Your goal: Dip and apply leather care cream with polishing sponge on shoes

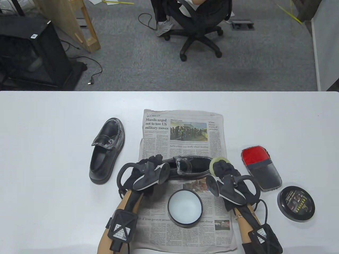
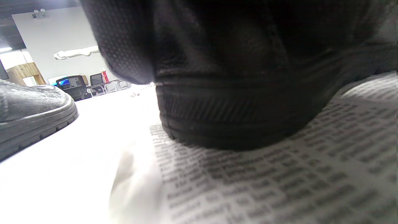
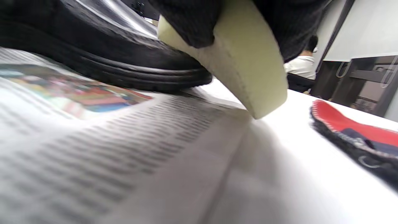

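Note:
A black loafer (image 1: 192, 165) lies sideways on the newspaper (image 1: 182, 132), toe to the right. My left hand (image 1: 149, 165) grips its heel end, seen close in the left wrist view (image 2: 236, 118). My right hand (image 1: 223, 169) pinches a pale yellow round polishing sponge (image 1: 218, 162) and presses it against the shoe's toe; the right wrist view shows the sponge (image 3: 245, 71) touching the toe (image 3: 124, 62). The open tin of white cream (image 1: 184, 207) stands on the newspaper in front of the shoe, between my wrists. A second black loafer (image 1: 107, 150), streaked with white cream, stands on the table at the left.
A red and black polishing mitt (image 1: 261, 168) lies to the right of the newspaper, also in the right wrist view (image 3: 354, 137). The tin's black lid (image 1: 296, 203) lies at the right front. An office chair (image 1: 198, 26) stands on the carpet beyond the table.

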Available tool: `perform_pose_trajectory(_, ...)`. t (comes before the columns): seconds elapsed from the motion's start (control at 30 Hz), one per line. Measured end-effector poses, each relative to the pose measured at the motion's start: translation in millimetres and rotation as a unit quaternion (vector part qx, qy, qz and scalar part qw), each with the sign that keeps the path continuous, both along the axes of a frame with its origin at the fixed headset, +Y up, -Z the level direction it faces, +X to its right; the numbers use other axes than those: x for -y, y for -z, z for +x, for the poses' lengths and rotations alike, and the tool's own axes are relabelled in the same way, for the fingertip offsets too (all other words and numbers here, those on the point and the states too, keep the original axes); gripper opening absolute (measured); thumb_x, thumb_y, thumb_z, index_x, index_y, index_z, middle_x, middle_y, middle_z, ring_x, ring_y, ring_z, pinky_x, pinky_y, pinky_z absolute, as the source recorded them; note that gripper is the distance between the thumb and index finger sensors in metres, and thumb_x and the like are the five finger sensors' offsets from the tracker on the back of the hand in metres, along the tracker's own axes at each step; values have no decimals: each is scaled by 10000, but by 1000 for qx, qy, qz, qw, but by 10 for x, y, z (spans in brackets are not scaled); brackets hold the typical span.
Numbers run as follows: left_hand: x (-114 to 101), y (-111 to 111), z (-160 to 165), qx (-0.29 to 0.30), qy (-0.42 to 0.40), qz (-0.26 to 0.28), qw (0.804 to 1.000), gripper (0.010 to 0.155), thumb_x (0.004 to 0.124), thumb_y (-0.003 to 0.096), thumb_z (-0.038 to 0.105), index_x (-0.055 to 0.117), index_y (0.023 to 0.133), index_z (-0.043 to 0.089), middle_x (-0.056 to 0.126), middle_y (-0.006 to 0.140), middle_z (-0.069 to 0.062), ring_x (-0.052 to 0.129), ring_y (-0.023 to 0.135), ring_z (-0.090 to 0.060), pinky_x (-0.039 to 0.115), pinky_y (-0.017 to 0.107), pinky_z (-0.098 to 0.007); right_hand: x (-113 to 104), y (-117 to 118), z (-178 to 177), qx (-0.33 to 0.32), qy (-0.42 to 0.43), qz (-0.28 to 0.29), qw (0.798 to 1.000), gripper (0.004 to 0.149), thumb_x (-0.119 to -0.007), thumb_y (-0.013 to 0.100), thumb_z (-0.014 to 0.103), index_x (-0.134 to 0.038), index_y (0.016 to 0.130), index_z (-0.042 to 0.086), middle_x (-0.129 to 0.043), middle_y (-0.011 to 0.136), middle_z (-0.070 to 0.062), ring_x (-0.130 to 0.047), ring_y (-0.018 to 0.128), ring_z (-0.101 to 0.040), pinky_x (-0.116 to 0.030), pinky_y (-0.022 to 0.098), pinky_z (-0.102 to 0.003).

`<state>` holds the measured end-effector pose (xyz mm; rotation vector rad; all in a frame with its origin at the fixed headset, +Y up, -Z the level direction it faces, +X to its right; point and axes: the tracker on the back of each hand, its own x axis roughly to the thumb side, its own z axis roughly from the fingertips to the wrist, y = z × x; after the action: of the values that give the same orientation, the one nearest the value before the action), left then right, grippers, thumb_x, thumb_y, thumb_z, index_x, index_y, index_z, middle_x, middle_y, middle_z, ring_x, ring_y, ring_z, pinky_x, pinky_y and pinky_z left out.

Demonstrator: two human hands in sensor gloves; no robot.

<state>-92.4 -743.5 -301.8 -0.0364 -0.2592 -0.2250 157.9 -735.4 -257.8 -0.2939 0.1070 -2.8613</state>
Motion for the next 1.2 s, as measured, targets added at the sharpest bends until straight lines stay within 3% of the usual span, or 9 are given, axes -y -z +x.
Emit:
perform_pose_trajectory(0.17, 7, -4, 5, 12, 3, 4, 1000, 863, 767, 318, 699, 648, 1070, 294, 855, 1042, 8, 900, 891, -224, 825, 642, -396, -93, -48, -205, -45, 34, 45, 997, 453, -709, 576, 257, -585, 1010, 292, -679, 1088, 1, -769, 980, -284, -725, 720, -423)
perform_pose_trajectory(0.27, 7, -7, 7, 14, 6, 3, 1000, 863, 773, 314, 695, 641, 1070, 302, 846, 1050, 22, 892, 903, -218, 821, 649, -396, -89, 92, -380, -50, 103, 37, 993, 456, -691, 586, 251, -559, 1018, 311, -642, 1109, 21, -711, 1021, -285, -667, 738, -469)
perform_pose_trajectory(0.4, 14, -11, 6, 17, 1, 6, 1000, 860, 775, 318, 693, 636, 1073, 304, 844, 1052, 17, 892, 902, -224, 819, 648, -399, 5, 260, -362, -5, 75, 19, 997, 477, -654, 600, 259, -488, 1045, 302, -595, 1129, 16, -678, 1036, -287, -656, 737, -465)
perform_pose_trajectory(0.57, 15, -13, 8, 10, 1, 5, 1000, 871, 774, 323, 697, 633, 1081, 291, 851, 1047, 5, 899, 885, -228, 825, 630, -399, 61, 302, -204, 34, 36, 13, 999, 488, -652, 600, 246, -476, 1055, 268, -584, 1130, -24, -716, 1010, -314, -717, 708, -431)
perform_pose_trajectory(0.87, 15, -10, 23, 2, 4, 4, 1000, 871, 772, 318, 699, 653, 1074, 283, 867, 1034, -3, 909, 871, -233, 836, 610, -400, -21, 73, -208, 19, -49, -16, 998, 509, -682, 596, 243, -522, 1065, 127, -687, 1069, -154, -891, 866, -331, -845, 605, -353)
perform_pose_trajectory(1.03, 18, -6, 23, 10, 5, 4, 1000, 857, 772, 321, 693, 650, 1071, 296, 855, 1046, 3, 896, 893, -236, 823, 630, -405, -113, -51, -375, -34, -15, 19, 999, 488, -680, 595, 247, -545, 1063, 225, -659, 1109, -69, -784, 958, -355, -748, 686, -473)
perform_pose_trajectory(1.1, 18, -5, 21, 13, 5, 3, 1000, 854, 772, 321, 693, 645, 1071, 303, 849, 1052, 9, 889, 903, -233, 818, 638, -407, -117, 8, -459, -44, 39, 13, 998, 482, -667, 601, 227, -544, 1066, 220, -642, 1119, -79, -744, 979, -381, -703, 701, -516)
perform_pose_trajectory(1.2, 20, -4, 21, 17, 5, 0, 1000, 842, 780, 322, 682, 640, 1068, 317, 837, 1061, 25, 883, 914, -227, 812, 651, -407, -110, 170, -510, -22, 25, 8, 999, 465, -646, 606, 218, -531, 1055, 257, -630, 1124, -41, -719, 999, -364, -675, 714, -528)
